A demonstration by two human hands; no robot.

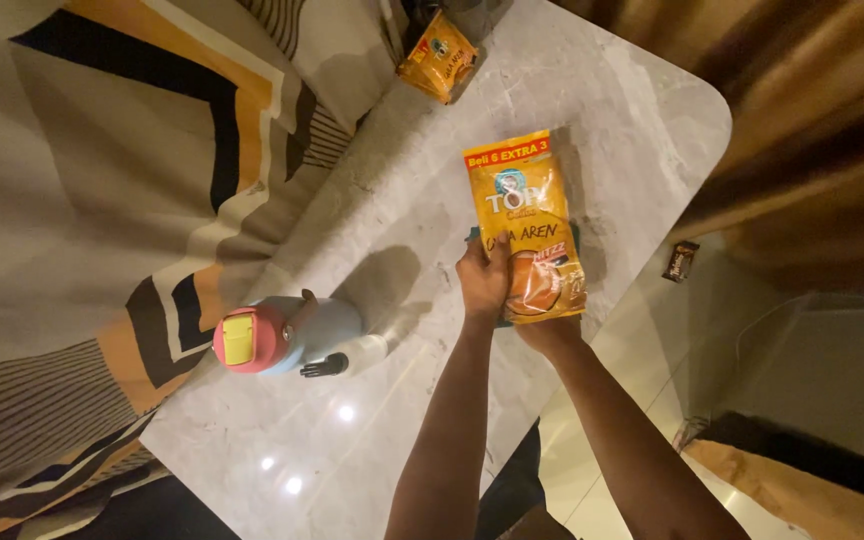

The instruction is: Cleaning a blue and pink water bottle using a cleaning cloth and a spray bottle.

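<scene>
A tall yellow-orange sachet pack (524,205) stands lifted over the marble table (372,230), held by both hands at its lower end. My left hand (482,280) grips its lower left edge with fingers on the front. My right hand (547,328) is mostly hidden behind the pack's bottom, holding it from underneath. Something teal shows just behind the pack's edge, too hidden to tell what it is.
A light blue bottle with a pink-and-yellow lid (287,338) stands at the left on the table. A second small orange sachet (439,57) lies at the far edge. A patterned rug (102,180) covers the floor left; a small dark wrapper (681,261) lies on the floor right.
</scene>
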